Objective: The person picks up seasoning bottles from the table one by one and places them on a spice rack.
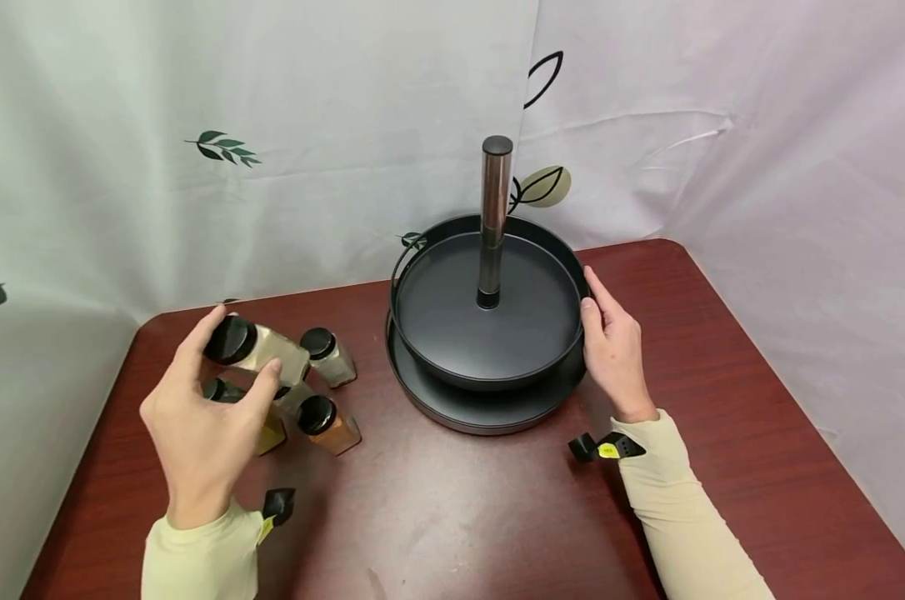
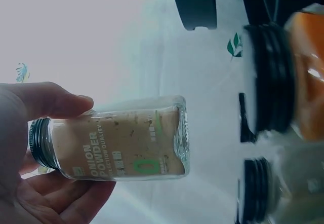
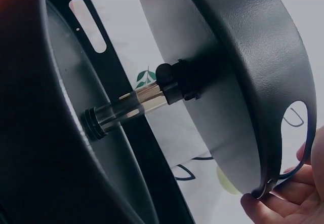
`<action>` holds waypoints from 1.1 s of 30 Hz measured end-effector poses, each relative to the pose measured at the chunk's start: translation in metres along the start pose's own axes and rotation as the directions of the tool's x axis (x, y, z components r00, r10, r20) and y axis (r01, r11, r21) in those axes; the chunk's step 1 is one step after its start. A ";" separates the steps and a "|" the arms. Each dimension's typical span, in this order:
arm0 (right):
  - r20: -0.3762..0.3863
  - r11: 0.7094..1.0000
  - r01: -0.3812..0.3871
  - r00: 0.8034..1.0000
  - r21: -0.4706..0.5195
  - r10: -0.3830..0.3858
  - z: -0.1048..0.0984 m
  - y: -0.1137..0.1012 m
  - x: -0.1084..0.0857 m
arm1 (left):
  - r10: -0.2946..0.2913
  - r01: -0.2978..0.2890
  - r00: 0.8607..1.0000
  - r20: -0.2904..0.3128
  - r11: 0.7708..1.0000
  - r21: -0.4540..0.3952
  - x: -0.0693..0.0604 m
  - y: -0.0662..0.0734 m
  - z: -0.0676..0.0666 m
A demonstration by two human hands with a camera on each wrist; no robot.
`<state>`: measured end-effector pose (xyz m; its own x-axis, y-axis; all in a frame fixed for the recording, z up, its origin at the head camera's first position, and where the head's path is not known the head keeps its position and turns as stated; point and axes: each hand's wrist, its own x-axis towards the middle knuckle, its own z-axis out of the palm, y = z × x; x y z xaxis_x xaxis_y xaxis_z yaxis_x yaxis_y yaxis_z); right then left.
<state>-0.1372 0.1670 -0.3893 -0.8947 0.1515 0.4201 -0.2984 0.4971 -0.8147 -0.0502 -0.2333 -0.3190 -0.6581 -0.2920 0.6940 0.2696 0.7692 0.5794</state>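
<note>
My left hand (image 1: 205, 425) pinches a glass jar (image 1: 276, 350) with a black lid, tilted above other jars; in the left wrist view the jar (image 2: 121, 143) holds beige powder and reads "onion powder". Below and beside it are an orange-filled jar (image 1: 336, 429), a pale-filled jar (image 1: 332, 362), and a yellowish one (image 1: 271, 433) partly behind the hand. My right hand (image 1: 616, 354) grips the right rim of the upper tray (image 1: 490, 367) on a black two-tier stand. In the right wrist view, fingers (image 3: 283, 203) hold this tray (image 3: 273, 46) by its handle cutout.
The lower tray (image 1: 490, 421) rests on the red-brown table (image 1: 437, 517), joined to the upper one by a central post. A metallic column (image 1: 496, 183) with a black cap rises above the upper tray. Pale curtains (image 1: 332, 125) with leaf prints hang behind and beside the table.
</note>
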 end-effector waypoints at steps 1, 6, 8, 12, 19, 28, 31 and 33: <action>-0.001 1.000 0.000 1.000 -0.001 0.000 0.000 0.000 0.000 | 0.006 -0.006 1.000 0.006 1.000 -0.011 0.002 0.001 0.002; 0.001 1.000 -0.004 1.000 0.001 0.004 0.000 0.000 0.000 | 0.016 -0.014 0.999 0.039 0.998 -0.061 0.011 0.005 0.013; 0.003 1.000 -0.006 1.000 0.000 0.006 0.000 0.000 0.000 | 0.013 -0.010 0.999 0.049 0.998 -0.064 0.015 0.007 0.017; 0.003 1.000 -0.006 1.000 -0.001 0.006 0.001 0.000 0.000 | 0.020 -0.017 0.999 0.049 0.998 -0.060 0.021 0.013 0.024; -0.005 1.000 -0.004 1.000 0.000 0.004 0.000 0.000 0.000 | 0.073 -0.069 0.995 0.061 0.996 -0.058 0.033 0.026 0.036; -0.016 1.000 -0.009 1.000 0.003 0.009 -0.001 0.001 0.000 | 0.151 -0.141 0.984 0.095 0.984 -0.105 0.046 0.042 0.052; -0.014 1.000 -0.009 1.000 0.004 0.009 -0.001 0.000 0.000 | 0.165 -0.153 0.981 0.104 0.981 -0.116 0.048 0.047 0.059; -0.017 1.000 -0.008 1.000 0.003 0.009 -0.001 0.000 0.000 | 0.178 -0.165 0.978 0.112 0.979 -0.121 0.049 0.050 0.063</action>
<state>-0.1365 0.1682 -0.3892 -0.8916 0.1699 0.4198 -0.2917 0.4935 -0.8194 -0.1135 -0.1733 -0.2827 -0.6742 -0.0843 0.7337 0.4576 0.7321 0.5046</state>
